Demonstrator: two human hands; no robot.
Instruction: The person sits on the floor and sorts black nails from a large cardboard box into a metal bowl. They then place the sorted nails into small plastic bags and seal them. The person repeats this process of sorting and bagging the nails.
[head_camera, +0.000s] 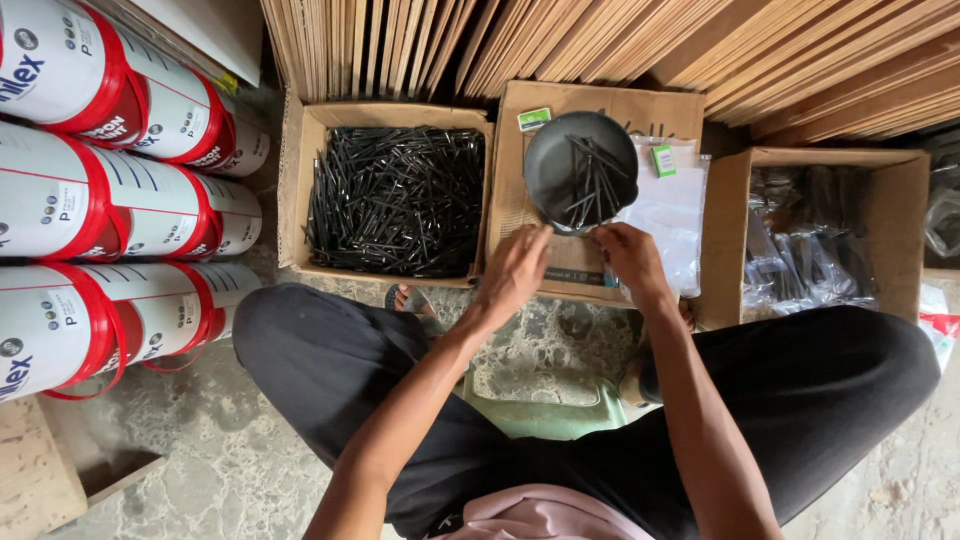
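Mottled grey stone floor (230, 460), hemmed by white-and-red plastic buckets (110, 200) and leaning plywood sheets (600, 40). A round dark metal pan (580, 170) of long black nails sits on the closed cardboard box (600, 110); left hand (515, 270), fingers loosely spread, just below it; right hand (630, 255) pinches its rim. An open cardboard box of black nails (395, 200) lies left.

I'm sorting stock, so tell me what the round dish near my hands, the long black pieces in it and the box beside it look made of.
Round dish: dark, matte, likely plastic or metal. Long black pieces: thin, straight, probably dark-coated steel nails. Box: brown cardboard, raw folded flaps.
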